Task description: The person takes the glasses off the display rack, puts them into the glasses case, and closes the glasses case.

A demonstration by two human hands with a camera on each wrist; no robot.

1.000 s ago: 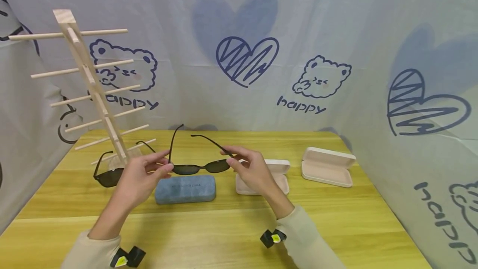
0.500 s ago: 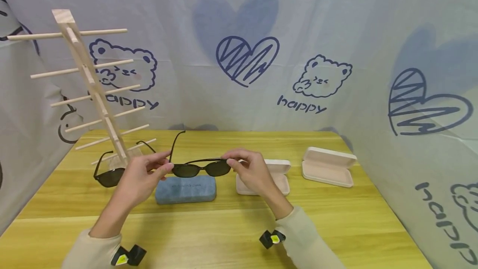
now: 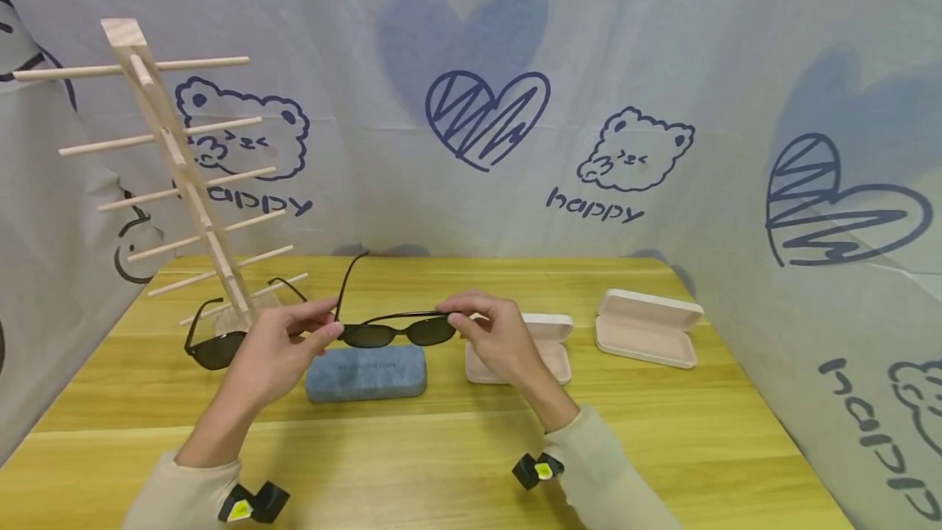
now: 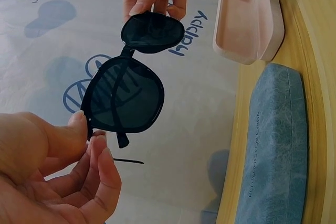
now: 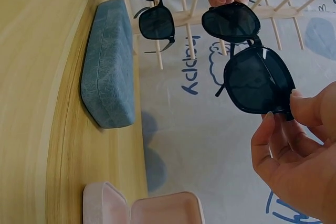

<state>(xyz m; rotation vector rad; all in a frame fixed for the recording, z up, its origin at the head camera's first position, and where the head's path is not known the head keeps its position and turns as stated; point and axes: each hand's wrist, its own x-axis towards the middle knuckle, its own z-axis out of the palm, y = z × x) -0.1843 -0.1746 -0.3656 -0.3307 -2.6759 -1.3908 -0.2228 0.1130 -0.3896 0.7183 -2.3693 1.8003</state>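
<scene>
Both hands hold a pair of black sunglasses (image 3: 370, 336) in the air, just above and behind a blue glasses case (image 3: 365, 375). My left hand (image 3: 282, 348) pinches the frame at its left hinge, thumb in front. At the opposite hinge, my right hand (image 3: 495, 332) pinches between thumb and fingers. The right temple lies folded behind the lenses, while the left temple (image 3: 349, 280) sticks out away from me. In the right wrist view, dark lenses (image 5: 258, 80) fill the space between the two hands. The blue case is closed and lies on the table.
A wooden rack (image 3: 193, 186) with several pegs stands at the left. Another pair of sunglasses (image 3: 217, 349) hangs low on it, partly behind my left hand. Two open pale cases (image 3: 648, 329) sit on the right, the nearer one (image 3: 550, 352) partly behind my right hand. Printed cloth hangs behind the table.
The right temple, extended a second ago, has folded in behind the lenses. The left temple stays out, and both hands keep nearly the same place.
</scene>
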